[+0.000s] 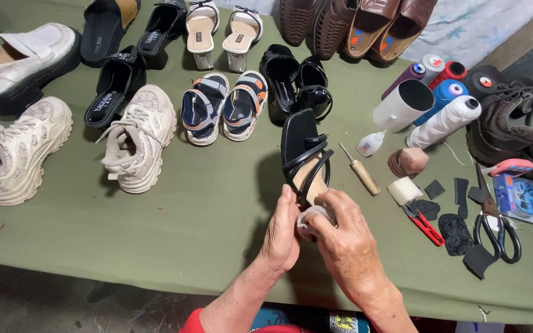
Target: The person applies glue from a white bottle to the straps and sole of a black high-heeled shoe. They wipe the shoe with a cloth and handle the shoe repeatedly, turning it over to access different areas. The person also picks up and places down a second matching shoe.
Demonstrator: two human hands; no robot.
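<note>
— hands, where are they?
— left hand [282, 231] steadies the black strappy sandal [305, 154] at its near end, fingers curled on its edge. right hand [347, 237] has its fingers clenched on a small pale cloth [311, 217], pressed to the sandal.
— and the sandal?
— held just above the green desk [205, 216], toe pointing away, near the middle.
— beside it?
— a wooden-handled awl [360, 171] just right, red snips [425, 225] and black scissors [495, 225] further right, cream sneakers [134, 139] well left.

Flat blue round-print pkg [528, 198] at table's right edge, beside scissors [496, 225].
</note>
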